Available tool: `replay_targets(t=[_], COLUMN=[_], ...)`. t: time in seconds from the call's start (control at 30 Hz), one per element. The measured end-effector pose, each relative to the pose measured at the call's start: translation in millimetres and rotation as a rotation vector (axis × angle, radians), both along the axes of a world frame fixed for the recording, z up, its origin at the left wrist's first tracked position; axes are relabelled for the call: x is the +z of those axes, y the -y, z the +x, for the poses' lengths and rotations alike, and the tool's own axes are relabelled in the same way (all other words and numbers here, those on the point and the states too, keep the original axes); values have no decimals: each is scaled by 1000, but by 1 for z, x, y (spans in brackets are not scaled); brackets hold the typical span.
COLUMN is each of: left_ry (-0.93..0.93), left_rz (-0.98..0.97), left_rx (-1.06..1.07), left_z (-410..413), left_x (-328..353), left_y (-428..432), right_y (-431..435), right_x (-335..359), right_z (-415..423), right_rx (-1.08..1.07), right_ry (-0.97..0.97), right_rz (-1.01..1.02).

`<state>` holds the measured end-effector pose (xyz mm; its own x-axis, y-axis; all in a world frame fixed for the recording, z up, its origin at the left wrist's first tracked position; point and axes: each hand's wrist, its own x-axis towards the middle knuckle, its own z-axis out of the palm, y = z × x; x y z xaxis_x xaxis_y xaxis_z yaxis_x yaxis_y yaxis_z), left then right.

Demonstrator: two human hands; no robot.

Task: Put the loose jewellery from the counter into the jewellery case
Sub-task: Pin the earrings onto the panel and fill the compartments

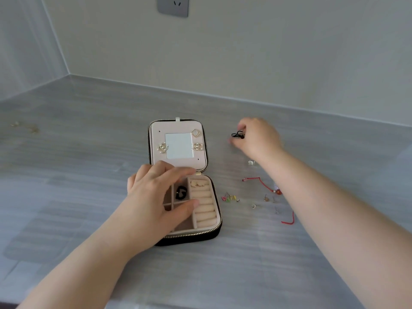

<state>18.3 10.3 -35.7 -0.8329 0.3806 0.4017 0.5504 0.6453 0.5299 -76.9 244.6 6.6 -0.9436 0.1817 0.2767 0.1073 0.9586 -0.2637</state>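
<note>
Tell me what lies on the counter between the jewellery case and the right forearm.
In the head view: coloured studs, a red cord, a small silver piece and a few tiny earrings.

The left hand [156, 195] hides the left compartments of the jewellery case [200, 239]; the blurred right hand [258, 139] pinches a black piece [236, 135] too small to identify; the top edge cuts off the wall socket [173, 6]

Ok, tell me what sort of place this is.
Most likely a home, perhaps a dressing or bathroom corner. A grey counter meets plain walls, a wall socket sits above it, and an open jewellery case lies on it while the right hand pinches a small black piece.
</note>
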Motion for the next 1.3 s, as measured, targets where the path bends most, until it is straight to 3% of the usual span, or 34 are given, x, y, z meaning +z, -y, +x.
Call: replay_targets(t=[0.13,0.2,0.4,0.77,0.87,1.13,1.3], left_ry=[110,132,100,93,161,245,206], left_rz=[83,112,198,385,477,675,717], left_rx=[18,22,25,-104,-122,-101,13], left_z=[2,3,4,4,4,3,2], left_x=[1,0,0,8,9,16,16], left_y=[0,-1,-3,-4,-4,-2,1], right_y=[0,-4,-7,8,18,72,93], right_x=[-16,-18,-6,15,23,27,6], right_z=[-18,-16,17,69,75,99,100], right_rx=[-43,-40,175,147,177,457,378], right_ry=[49,15,-93,-220,-186,134,42], right_rz=[124,94,-318,-916,-1014,-1287,-1313])
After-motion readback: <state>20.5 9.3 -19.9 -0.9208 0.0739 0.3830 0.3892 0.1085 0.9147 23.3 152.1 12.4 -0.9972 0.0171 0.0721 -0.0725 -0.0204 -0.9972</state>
